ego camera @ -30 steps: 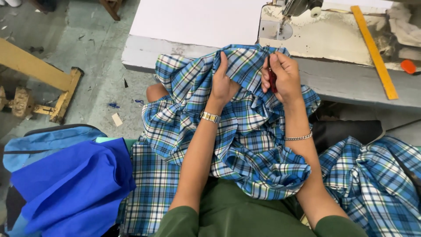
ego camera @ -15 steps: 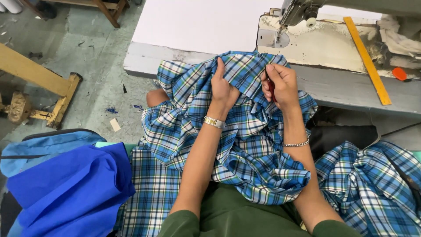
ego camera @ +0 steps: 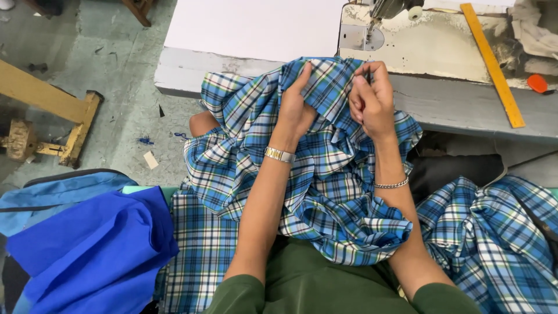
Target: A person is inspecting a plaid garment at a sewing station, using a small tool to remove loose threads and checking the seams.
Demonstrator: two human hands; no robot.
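Both hands pinch the plaid cloth [ego camera: 325, 192] bunched at the table [ego camera: 256, 35] front edge, just below the needle [ego camera: 367, 29]: left hand [ego camera: 296, 107] fingers closed on a fold, right hand [ego camera: 372, 102] curled tight on the edge, so keep it taut & flat w/ no twist.

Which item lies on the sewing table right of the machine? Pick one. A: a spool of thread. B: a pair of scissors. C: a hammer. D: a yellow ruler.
D: a long yellow ruler lies slantwise on the grey table, beyond the right hand pinching the plaid cloth.
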